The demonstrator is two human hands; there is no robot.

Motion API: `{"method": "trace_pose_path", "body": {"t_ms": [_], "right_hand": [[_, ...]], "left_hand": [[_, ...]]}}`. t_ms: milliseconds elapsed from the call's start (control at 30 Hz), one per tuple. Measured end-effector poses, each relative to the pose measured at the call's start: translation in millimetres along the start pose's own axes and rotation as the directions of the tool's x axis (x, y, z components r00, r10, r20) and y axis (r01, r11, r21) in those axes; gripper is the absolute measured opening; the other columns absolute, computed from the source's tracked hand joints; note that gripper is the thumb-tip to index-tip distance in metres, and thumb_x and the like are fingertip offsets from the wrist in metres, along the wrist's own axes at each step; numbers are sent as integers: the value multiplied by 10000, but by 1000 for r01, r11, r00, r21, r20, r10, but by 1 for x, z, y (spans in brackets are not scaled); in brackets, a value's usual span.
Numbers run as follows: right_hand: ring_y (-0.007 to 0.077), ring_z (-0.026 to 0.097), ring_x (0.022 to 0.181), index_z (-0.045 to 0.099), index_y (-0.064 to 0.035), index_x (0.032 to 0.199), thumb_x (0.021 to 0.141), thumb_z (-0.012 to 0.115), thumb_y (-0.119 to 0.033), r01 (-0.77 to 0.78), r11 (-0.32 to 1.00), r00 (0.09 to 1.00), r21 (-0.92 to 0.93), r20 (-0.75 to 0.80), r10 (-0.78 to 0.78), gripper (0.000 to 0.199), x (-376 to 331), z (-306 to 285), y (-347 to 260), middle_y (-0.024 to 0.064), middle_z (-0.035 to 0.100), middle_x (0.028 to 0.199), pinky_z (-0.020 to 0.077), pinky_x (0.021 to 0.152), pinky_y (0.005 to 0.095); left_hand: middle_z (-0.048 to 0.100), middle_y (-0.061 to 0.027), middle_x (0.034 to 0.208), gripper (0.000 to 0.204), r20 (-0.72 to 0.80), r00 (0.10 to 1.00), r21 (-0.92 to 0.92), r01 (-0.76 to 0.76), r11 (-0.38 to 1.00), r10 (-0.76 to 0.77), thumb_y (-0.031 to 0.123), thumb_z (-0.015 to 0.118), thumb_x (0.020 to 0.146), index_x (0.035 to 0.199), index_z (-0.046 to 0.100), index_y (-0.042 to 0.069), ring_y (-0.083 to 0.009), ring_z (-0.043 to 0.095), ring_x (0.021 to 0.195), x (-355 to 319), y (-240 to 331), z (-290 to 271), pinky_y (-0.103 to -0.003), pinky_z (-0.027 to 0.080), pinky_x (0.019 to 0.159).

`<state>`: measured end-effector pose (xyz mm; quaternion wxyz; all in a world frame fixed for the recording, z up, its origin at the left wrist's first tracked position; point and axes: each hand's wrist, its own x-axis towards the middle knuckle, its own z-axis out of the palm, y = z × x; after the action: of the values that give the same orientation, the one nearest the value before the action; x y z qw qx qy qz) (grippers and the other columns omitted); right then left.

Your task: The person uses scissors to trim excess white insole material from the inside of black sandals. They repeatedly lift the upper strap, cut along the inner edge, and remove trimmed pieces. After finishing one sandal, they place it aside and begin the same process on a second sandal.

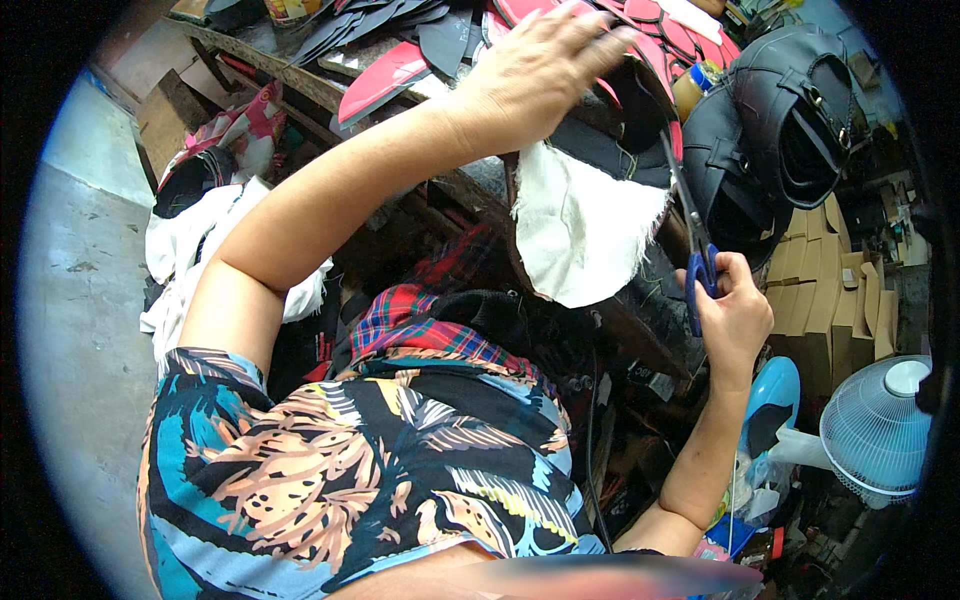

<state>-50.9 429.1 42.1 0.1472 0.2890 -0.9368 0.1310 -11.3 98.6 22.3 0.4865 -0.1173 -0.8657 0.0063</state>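
Note:
My left hand (535, 80) reaches across the top of the table with its fingers stretched out and somewhat blurred. Nothing shows in its grasp. Under and beside it lie red and black curved cut pieces (385, 82). In my right hand (735, 318) is a pair of scissors (697, 228) with blue handles, held upright. Their blades point up toward a black piece with a red edge (645, 105), and I cannot tell whether they touch it. A white cloth (585, 225) with frayed edges hangs down in front of me, between the two hands.
Black leather-like bags or boots (790, 115) stand at the right, beside a small jar (690, 92). Folded cardboard boxes (825, 285) are stacked below them. A white and blue fan (880, 430) stands at the lower right. White fabric (190, 240) is heaped at the left.

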Motion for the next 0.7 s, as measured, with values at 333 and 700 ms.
{"method": "trace_pose_path", "body": {"t_ms": [333,700], "right_hand": [[332,709,703,647,-106,929,766,815,-384,36,979,989,-202,145,-6,364,-12,-11,6,120,705,723,530,638,434],[312,710,695,654,-81,931,764,799,-433,191,919,964,-344,242,-110,415,2,-39,-6,134,705,740,524,680,405]], "left_hand": [[690,-191,818,878,675,725,-239,35,970,140,20,641,831,1600,252,188,-353,696,728,23,33,20,-458,552,636],[719,-149,822,252,619,700,-239,-265,934,357,122,664,806,1050,726,105,-350,732,821,42,54,49,-449,591,702]]}}
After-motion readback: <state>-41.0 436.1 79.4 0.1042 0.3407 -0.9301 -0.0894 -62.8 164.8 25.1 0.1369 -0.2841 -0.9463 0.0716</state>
